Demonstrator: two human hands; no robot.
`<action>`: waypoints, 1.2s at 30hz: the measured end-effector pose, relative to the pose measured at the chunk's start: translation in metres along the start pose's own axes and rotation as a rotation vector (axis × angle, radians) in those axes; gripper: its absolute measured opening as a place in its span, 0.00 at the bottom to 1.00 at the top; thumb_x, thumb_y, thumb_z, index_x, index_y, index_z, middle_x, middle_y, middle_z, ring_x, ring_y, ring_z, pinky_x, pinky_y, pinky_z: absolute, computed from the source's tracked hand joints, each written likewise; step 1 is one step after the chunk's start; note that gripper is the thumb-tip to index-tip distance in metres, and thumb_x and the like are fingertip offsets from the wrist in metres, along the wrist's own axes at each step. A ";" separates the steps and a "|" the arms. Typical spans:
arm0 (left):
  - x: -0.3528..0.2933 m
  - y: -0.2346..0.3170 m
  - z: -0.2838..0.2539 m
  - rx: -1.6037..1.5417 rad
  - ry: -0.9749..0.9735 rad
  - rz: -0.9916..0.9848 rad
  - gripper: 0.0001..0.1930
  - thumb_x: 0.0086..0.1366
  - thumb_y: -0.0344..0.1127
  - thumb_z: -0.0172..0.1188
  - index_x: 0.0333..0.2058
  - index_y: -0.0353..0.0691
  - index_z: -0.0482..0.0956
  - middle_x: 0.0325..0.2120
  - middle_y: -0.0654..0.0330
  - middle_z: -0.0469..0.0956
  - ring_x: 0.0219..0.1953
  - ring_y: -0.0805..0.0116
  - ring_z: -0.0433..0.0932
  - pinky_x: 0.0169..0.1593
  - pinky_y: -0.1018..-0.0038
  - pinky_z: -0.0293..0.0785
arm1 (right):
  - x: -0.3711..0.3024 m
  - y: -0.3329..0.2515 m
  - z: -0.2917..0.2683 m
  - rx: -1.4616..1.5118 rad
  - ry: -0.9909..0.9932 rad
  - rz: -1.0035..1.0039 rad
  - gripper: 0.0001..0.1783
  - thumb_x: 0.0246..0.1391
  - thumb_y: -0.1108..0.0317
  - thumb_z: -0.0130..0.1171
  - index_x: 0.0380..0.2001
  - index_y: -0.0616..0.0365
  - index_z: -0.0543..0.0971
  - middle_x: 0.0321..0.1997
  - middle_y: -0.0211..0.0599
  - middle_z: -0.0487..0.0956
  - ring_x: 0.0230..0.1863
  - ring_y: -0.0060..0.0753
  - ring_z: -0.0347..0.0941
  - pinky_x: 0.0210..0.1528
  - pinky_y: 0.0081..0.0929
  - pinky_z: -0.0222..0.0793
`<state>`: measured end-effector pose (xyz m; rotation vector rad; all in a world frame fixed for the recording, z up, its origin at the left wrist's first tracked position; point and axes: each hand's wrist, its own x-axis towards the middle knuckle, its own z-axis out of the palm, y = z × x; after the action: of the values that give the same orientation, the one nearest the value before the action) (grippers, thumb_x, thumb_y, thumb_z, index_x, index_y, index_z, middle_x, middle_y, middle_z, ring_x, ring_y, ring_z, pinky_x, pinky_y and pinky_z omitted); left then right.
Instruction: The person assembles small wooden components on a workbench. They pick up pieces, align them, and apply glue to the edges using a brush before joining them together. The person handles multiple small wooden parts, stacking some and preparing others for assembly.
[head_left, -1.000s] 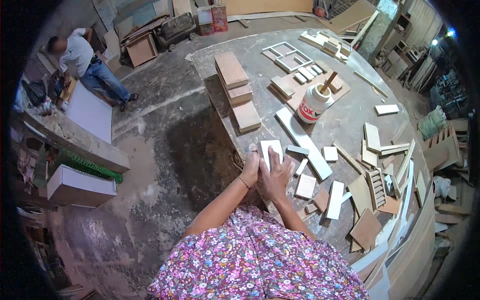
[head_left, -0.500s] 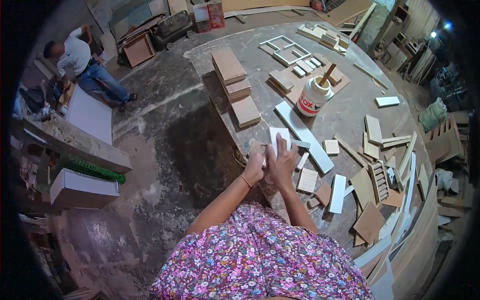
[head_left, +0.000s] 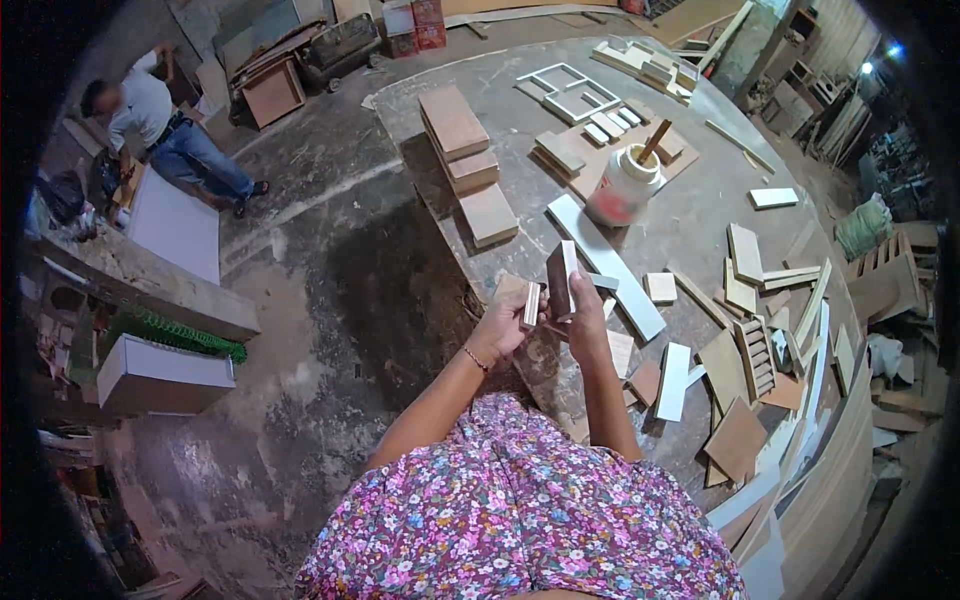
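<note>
My left hand [head_left: 497, 328] is closed round a small plywood block [head_left: 531, 304], whose layered edge faces up. Close beside it, my right hand [head_left: 588, 318] grips a flat wooden block [head_left: 559, 284] with a brown face and a pale edge, held upright. A narrow gap parts the two pieces, and the fingers hide some of each. Both hands are over the near left edge of the worktable [head_left: 490, 275]. Beyond the right hand lies a long white board [head_left: 610, 265]. A white jar [head_left: 626, 188] with a brown stick in it stands behind that board.
Stacked wooden blocks [head_left: 455, 125] stand along the table's left edge. A white frame [head_left: 570, 92] lies at the back. Loose offcuts [head_left: 735, 360] crowd the right side. On the far left, another person [head_left: 165, 125] stands by a white panel [head_left: 180, 225].
The right hand has turned its block from white face up to standing on edge. My hands have moved slightly apart, and the left hand's plywood block now shows.
</note>
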<state>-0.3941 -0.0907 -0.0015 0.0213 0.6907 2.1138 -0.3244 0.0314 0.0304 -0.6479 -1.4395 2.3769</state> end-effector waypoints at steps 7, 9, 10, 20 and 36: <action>-0.004 0.006 0.016 0.510 0.075 0.232 0.13 0.60 0.32 0.54 0.39 0.27 0.70 0.29 0.57 0.76 0.28 0.73 0.74 0.32 0.78 0.71 | -0.012 -0.015 0.010 -0.102 0.060 -0.050 0.24 0.55 0.56 0.50 0.52 0.56 0.68 0.40 0.32 0.73 0.40 0.21 0.70 0.31 0.20 0.68; -0.002 0.006 0.010 0.823 0.127 0.269 0.13 0.60 0.32 0.54 0.41 0.28 0.70 0.31 0.57 0.75 0.31 0.74 0.74 0.35 0.78 0.70 | -0.013 -0.015 0.009 -0.202 0.070 -0.054 0.24 0.55 0.57 0.51 0.52 0.56 0.69 0.40 0.35 0.74 0.40 0.22 0.69 0.36 0.21 0.67; -0.007 0.014 0.021 1.021 0.150 0.249 0.14 0.60 0.32 0.54 0.42 0.29 0.70 0.33 0.57 0.75 0.33 0.75 0.73 0.36 0.77 0.71 | -0.017 -0.020 0.012 -0.263 0.073 -0.048 0.24 0.54 0.57 0.51 0.52 0.56 0.70 0.40 0.36 0.74 0.41 0.22 0.69 0.39 0.22 0.66; -0.020 0.007 0.042 1.470 0.077 0.802 0.10 0.47 0.19 0.47 0.31 0.28 0.70 0.30 0.47 0.71 0.36 0.49 0.72 0.42 0.66 0.68 | -0.003 -0.017 0.017 -0.963 0.108 -0.236 0.26 0.52 0.51 0.51 0.53 0.48 0.70 0.41 0.58 0.69 0.43 0.54 0.66 0.46 0.42 0.62; -0.015 0.001 0.033 1.533 0.155 0.829 0.09 0.49 0.19 0.47 0.31 0.31 0.70 0.29 0.48 0.70 0.34 0.52 0.72 0.40 0.66 0.68 | -0.023 -0.009 0.024 -0.958 0.161 -0.237 0.26 0.53 0.53 0.49 0.53 0.55 0.69 0.41 0.61 0.70 0.45 0.56 0.65 0.52 0.43 0.58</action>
<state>-0.3769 -0.0875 0.0304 1.1251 2.5280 1.6913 -0.3165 0.0073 0.0535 -0.7737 -2.3812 1.3187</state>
